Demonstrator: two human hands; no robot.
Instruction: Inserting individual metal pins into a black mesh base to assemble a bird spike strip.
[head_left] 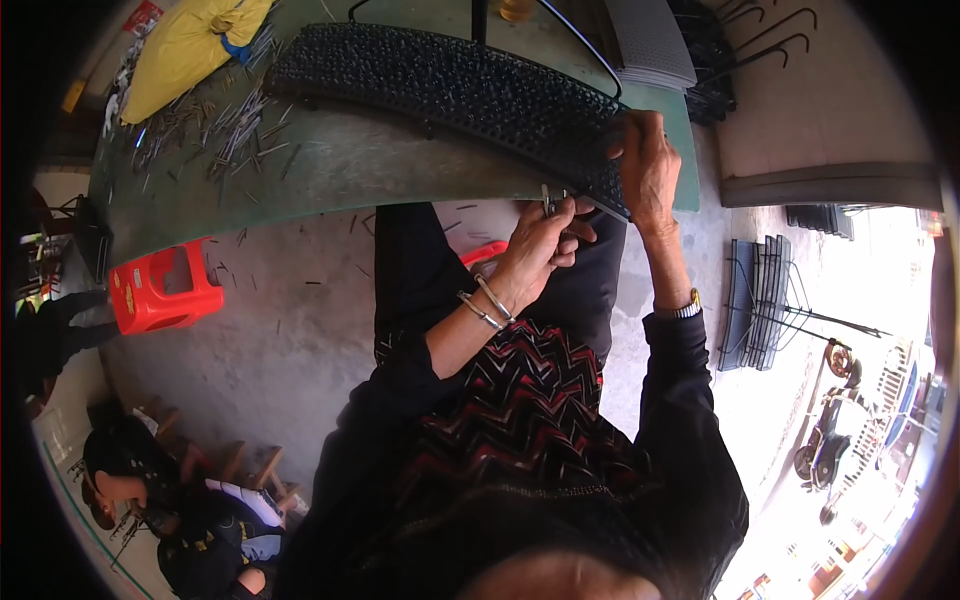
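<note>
A long black panel (450, 92), covered in rows of small holes or loops, lies tilted across the green table. At its right end is my right hand (648, 172), fingers curled and pressed together against the panel; what they pinch is hidden. My left hand (540, 245), palm partly turned up, is closed just off the table's front edge, below the panel's right end. Short, shiny metal pieces (548, 200) stick up between its thumb and fingers.
Loose metal pins (235, 135) are strewn over the table (350, 165) beside a yellow sack (190, 55). Grey perforated sheets (650, 45) are stacked at the far right. On the floor at left stands a red stool (165, 287); people (210, 540) sit at lower left.
</note>
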